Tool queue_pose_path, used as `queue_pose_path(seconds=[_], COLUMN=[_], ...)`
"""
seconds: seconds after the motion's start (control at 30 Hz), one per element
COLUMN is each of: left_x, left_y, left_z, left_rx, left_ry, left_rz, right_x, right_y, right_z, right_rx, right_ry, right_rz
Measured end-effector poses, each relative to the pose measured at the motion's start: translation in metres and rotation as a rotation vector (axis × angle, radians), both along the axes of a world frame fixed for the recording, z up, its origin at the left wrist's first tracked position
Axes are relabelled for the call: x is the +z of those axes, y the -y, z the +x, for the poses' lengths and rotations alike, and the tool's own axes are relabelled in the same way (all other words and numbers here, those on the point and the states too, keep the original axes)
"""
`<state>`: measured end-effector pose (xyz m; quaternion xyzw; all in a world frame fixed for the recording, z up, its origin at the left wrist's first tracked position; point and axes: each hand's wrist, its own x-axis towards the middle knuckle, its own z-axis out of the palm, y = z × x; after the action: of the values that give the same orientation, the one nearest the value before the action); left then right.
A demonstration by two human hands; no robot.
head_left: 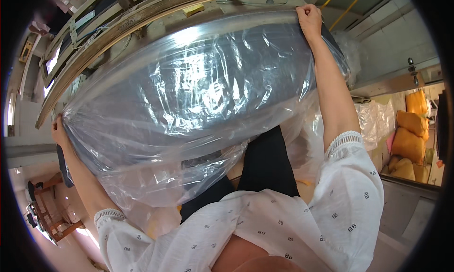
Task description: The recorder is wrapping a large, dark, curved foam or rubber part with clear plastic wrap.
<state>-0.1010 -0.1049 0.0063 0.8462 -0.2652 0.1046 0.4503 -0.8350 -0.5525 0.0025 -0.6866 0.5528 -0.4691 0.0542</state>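
Note:
A large clear plastic bag [189, 106] with a dark flat item inside it stretches across the middle of the head view. My left hand [58, 130] grips the bag's far left end. My right hand [309, 19] grips its upper right end, arm stretched out. The bag hangs crumpled below, over my lap and dark trousers [267, 161]. Both hands are closed on the bag's edge together with the dark item.
A wooden-edged workbench [142, 23] with a metal rail runs along behind the bag. Yellow stuffed sacks [409, 135] pile up at the right. More clear plastic [376, 120] lies at the right. A wooden chair [52, 215] stands at the lower left.

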Motion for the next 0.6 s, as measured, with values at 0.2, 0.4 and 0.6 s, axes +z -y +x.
queue_pose_path(seconds=[0.2,0.4,0.6], left_x=[-0.008,-0.018,-0.016], left_y=[-0.008,-0.026,-0.047], left_z=[0.01,0.048,0.043], left_rx=[0.214,0.088,0.106], left_ry=[0.059,-0.017,0.231], left_rz=[0.08,-0.159,0.227], right_x=[0.004,0.002,0.002], right_y=[-0.007,0.007,0.002], right_z=[0.005,-0.008,0.013], right_rx=[-0.153,-0.11,-0.125], right_ry=[0.063,0.187,0.155], right_rz=[-0.013,0.025,-0.208])
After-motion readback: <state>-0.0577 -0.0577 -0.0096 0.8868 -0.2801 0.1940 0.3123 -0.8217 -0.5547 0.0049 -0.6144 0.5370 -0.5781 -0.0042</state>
